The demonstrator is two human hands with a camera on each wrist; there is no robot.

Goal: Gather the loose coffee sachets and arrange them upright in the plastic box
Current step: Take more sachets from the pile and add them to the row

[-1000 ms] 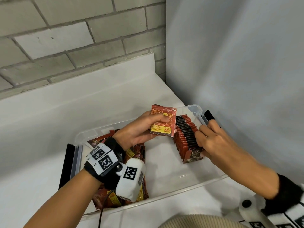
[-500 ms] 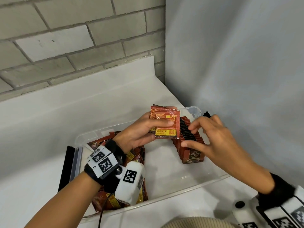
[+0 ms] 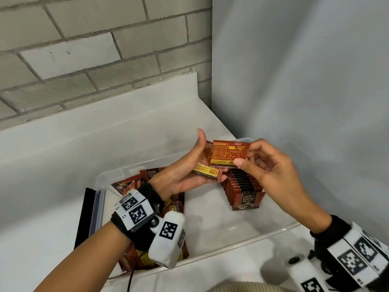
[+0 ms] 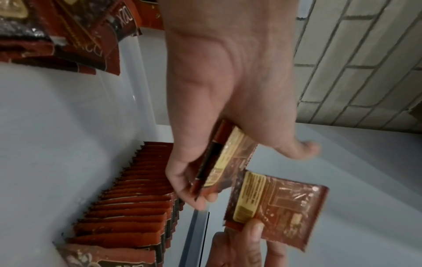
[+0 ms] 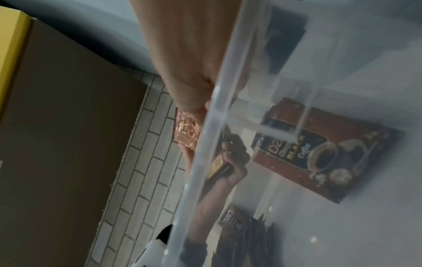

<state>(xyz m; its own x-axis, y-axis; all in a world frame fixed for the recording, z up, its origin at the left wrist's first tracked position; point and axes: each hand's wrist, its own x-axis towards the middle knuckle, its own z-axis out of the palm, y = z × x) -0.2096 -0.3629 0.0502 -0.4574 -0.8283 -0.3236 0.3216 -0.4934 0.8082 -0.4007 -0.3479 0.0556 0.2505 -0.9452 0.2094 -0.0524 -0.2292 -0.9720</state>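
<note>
A clear plastic box (image 3: 254, 233) sits on the white counter. At its right end a row of upright red-brown coffee sachets (image 3: 242, 186) leans in line, also seen in the left wrist view (image 4: 137, 198). Loose sachets (image 3: 150, 174) lie piled at the box's left end, partly hidden by my left wrist. Above the box, my left hand (image 3: 187, 171) cradles a small stack of sachets (image 3: 207, 169) on curled fingers, thumb lifted. My right hand (image 3: 263, 165) pinches a single sachet (image 3: 229, 151) by its right edge, just over that stack (image 4: 217, 162).
A black lid edge (image 3: 84, 218) stands against the box's left side. A brick wall runs behind the counter and a grey wall closes the right side. A brown cardboard box (image 5: 68, 126) shows in the right wrist view.
My right hand left the upright row, rose and took hold of the top sachet of the stack. My left thumb lifted off the stack, and both hands rose slightly.
</note>
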